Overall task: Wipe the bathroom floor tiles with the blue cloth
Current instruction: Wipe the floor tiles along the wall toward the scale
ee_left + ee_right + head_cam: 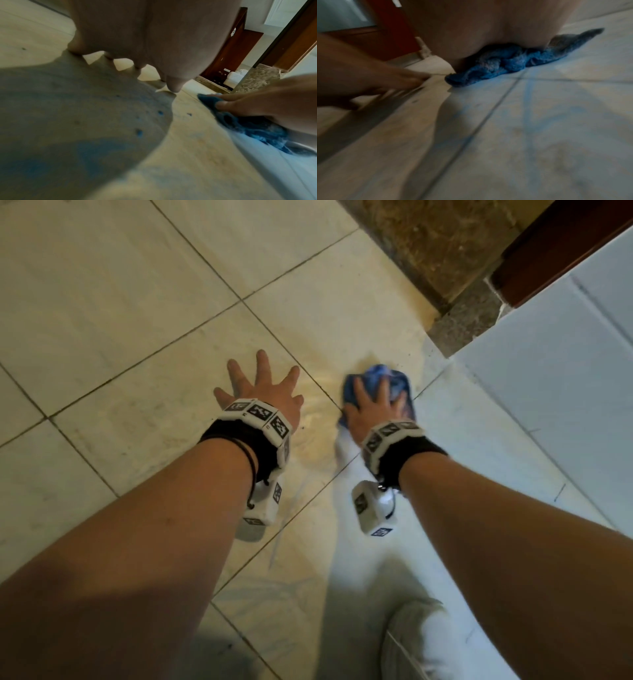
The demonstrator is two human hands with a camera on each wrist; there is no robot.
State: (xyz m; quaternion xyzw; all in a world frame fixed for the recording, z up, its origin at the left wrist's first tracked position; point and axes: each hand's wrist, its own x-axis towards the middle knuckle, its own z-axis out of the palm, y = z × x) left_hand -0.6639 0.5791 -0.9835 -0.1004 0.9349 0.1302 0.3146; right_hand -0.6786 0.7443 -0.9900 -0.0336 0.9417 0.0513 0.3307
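The right hand (375, 409) lies flat on the bunched blue cloth (390, 378), fingers straight and a little apart, pressing it onto the floor tiles (137, 313) just right of centre in the head view. The cloth sits across a grout line (322, 392), near the brown stone threshold (445, 251) at 1 o'clock and the white wall (565, 378) at 3 o'clock. The left hand (263, 392) is planted on the tile just beside it, at 9 o'clock of the cloth, fingers spread wide and flat, not touching the cloth. Bare tile runs from 8 to 12 o'clock. A white shoe (421, 642) stands at 5 o'clock.

The wrist bands (257, 414) carry black-and-white square markers; no readable writing.

Only the left wrist view shows the wooden door frame (231, 51) and the room past the threshold. The right wrist view, blurred, shows one corner of the cloth (496, 62) trailing away from the palm.
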